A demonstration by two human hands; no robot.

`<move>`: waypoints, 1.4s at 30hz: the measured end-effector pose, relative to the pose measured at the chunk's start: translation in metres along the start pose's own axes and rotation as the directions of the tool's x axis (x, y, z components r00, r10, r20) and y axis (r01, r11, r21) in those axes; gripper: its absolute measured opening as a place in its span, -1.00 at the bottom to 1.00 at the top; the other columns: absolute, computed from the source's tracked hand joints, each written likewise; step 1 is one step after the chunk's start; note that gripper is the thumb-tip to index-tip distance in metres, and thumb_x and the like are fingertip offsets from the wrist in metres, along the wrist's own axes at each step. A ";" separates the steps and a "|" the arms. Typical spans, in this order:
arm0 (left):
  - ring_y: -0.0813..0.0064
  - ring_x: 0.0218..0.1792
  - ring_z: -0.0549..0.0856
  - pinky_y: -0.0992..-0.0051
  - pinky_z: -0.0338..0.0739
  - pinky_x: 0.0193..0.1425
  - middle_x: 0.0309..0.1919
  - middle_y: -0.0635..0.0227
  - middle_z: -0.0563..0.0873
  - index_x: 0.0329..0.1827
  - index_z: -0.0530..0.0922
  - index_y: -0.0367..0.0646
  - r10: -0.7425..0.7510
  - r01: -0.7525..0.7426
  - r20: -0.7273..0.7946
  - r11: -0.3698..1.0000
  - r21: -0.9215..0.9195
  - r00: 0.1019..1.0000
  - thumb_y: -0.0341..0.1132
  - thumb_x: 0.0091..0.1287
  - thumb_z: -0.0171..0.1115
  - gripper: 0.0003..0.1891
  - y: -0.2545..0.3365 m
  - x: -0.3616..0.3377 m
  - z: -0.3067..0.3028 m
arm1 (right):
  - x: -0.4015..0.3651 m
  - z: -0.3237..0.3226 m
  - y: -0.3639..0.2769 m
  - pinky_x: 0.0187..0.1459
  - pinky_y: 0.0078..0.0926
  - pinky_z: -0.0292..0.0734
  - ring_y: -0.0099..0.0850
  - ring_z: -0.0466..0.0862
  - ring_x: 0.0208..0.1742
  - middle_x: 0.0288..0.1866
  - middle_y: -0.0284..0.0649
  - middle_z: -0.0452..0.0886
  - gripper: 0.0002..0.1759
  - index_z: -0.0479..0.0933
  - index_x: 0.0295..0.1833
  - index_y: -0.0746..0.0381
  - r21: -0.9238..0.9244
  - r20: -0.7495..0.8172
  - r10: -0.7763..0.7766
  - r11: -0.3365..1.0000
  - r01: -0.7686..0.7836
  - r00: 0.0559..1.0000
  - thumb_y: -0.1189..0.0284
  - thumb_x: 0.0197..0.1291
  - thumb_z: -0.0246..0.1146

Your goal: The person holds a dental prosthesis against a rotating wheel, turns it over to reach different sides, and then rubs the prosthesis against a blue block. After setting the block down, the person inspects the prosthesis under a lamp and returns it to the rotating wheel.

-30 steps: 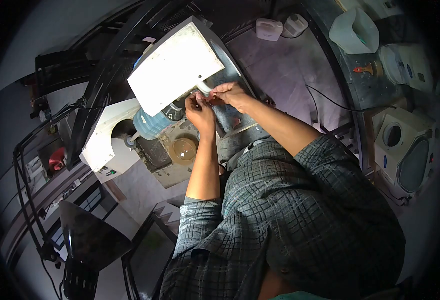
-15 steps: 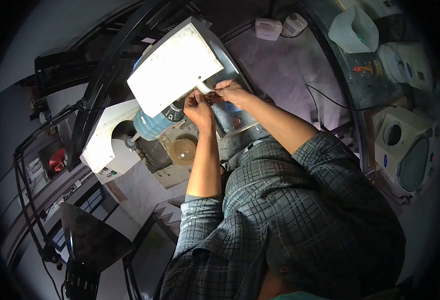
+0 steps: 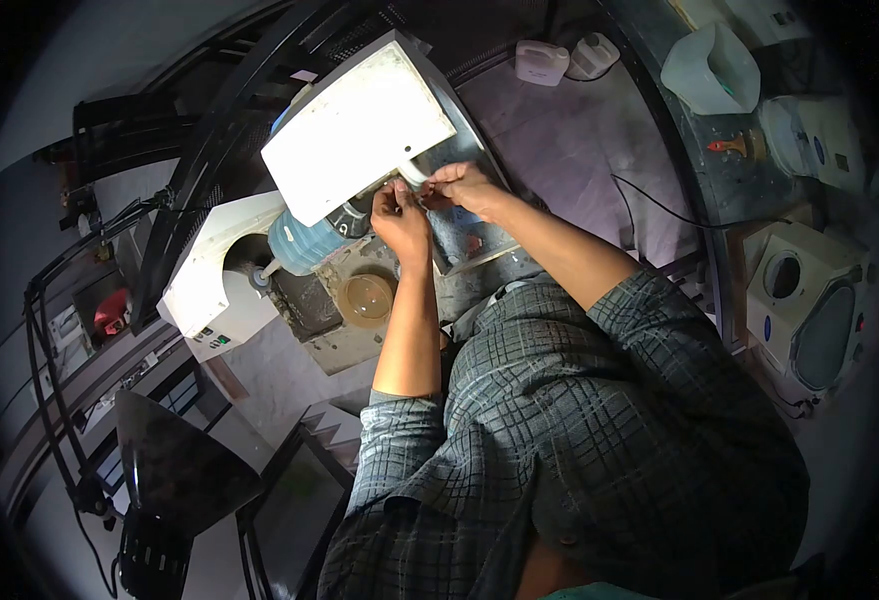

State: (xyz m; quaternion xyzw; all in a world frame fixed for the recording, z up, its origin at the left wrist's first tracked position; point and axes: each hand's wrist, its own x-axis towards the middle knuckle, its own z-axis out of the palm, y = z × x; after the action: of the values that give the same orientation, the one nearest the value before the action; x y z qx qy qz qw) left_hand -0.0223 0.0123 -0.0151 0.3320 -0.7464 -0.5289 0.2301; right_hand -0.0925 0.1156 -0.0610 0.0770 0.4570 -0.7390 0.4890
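Both hands are raised close together at the lower edge of a brightly lit white machine housing. My left hand is closed in a pinch, its fingertips at something too small to make out. Just to its right, my right hand is also pinched, beside a short white curved spout that sticks out from under the housing. What lies between the fingertips is hidden. Left of my left hand are a ribbed blue container and a dark round part.
A round amber bowl sits below the blue container. Farther left stands a second white machine, with a black lamp beneath. At the right are a white cut-open jug, a red-handled brush and a beige machine.
The whole view has shifted slightly. Both hands stay at the spout, with only small changes in the fingers.
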 end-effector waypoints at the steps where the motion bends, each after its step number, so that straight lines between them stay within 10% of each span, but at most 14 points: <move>1: 0.65 -0.51 0.49 0.57 0.39 -0.42 -0.52 0.33 0.60 -0.35 0.51 -0.39 0.001 -0.001 -0.003 1.000 -0.001 1.000 -0.37 0.38 0.14 -0.79 0.004 -0.002 -0.002 | -0.003 -0.003 -0.001 0.08 -0.45 0.53 -0.31 0.61 0.01 0.00 -0.05 0.59 -0.68 0.50 0.01 0.42 -0.306 0.031 -0.112 0.945 0.116 0.993 0.70 0.09 0.13; 3: 0.65 -0.49 0.50 0.59 0.39 -0.42 -0.49 0.35 0.61 -0.31 0.53 -0.38 -0.008 0.007 0.014 0.996 0.093 1.000 -0.34 0.38 0.14 -0.78 0.017 -0.014 -0.011 | -0.015 -0.006 0.002 0.17 -0.38 0.47 -0.25 0.57 0.10 0.09 0.00 0.55 -0.63 0.49 0.05 0.39 -0.579 0.105 -0.208 0.783 0.230 0.973 0.68 0.06 0.17; 5: 0.66 -0.47 0.52 0.62 0.41 -0.40 -0.49 0.36 0.60 -0.25 0.53 -0.36 -0.029 0.028 0.036 0.999 0.045 0.999 -0.30 0.39 0.13 -0.77 0.023 -0.022 -0.019 | -0.041 -0.006 0.011 0.31 -0.28 0.28 -0.12 0.34 0.34 0.23 0.07 0.41 -0.51 0.43 0.10 0.40 -0.995 0.099 -0.370 -0.059 0.083 0.924 0.61 -0.02 0.29; 9: 0.66 -0.44 0.54 0.63 0.45 -0.37 -0.46 0.36 0.60 -0.15 0.51 -0.36 0.077 -0.083 0.048 0.990 0.119 0.996 -0.30 0.42 0.09 -0.77 0.033 -0.035 -0.036 | -0.040 -0.019 0.029 0.31 -0.22 0.24 -0.02 0.26 0.36 0.27 0.09 0.31 -0.30 0.37 0.15 0.43 -0.952 0.219 -0.278 -0.273 0.141 0.935 0.51 -0.20 0.41; 13: 0.62 -0.35 0.58 0.62 0.51 -0.25 -0.35 0.30 0.63 -0.08 0.50 -0.39 0.255 -0.257 0.028 0.962 0.096 0.967 -0.36 0.44 0.04 -0.78 0.050 -0.042 -0.049 | -0.040 -0.021 0.023 0.34 -0.23 0.23 0.00 0.23 0.39 0.36 0.16 0.20 -0.29 0.24 0.26 0.47 -0.987 0.143 -0.104 0.055 0.150 0.984 0.60 -0.09 0.29; 16: 0.49 -0.36 0.65 0.52 0.61 -0.25 -0.30 0.16 0.62 -0.13 0.50 -0.42 0.340 -0.338 -0.028 0.939 0.057 0.940 -0.48 0.39 0.05 -0.85 0.063 -0.047 -0.057 | -0.045 -0.009 0.009 0.12 -0.24 0.41 -0.04 0.46 0.17 0.10 0.04 0.42 -0.31 0.35 0.10 0.36 -0.927 0.092 -0.493 0.275 0.256 0.865 0.46 -0.22 0.45; 42: 0.73 -0.46 0.46 0.72 0.39 -0.38 -0.39 0.41 0.58 -0.05 0.51 -0.32 0.206 -0.236 -0.231 0.965 -0.112 0.951 -0.39 0.41 0.08 -0.82 0.049 -0.069 -0.096 | -0.029 0.018 -0.020 -0.03 -0.24 0.44 -0.10 0.54 -0.06 -0.09 -0.07 0.48 -0.41 0.38 -0.03 0.29 -0.953 0.168 -0.565 0.116 0.279 0.808 0.37 -0.21 0.45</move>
State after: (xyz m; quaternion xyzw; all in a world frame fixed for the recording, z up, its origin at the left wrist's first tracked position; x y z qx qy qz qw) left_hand 0.0782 0.0129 0.0638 0.2853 -0.7108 -0.5109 0.3905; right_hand -0.0877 0.1230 -0.0222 -0.2795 0.8607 -0.4016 0.1407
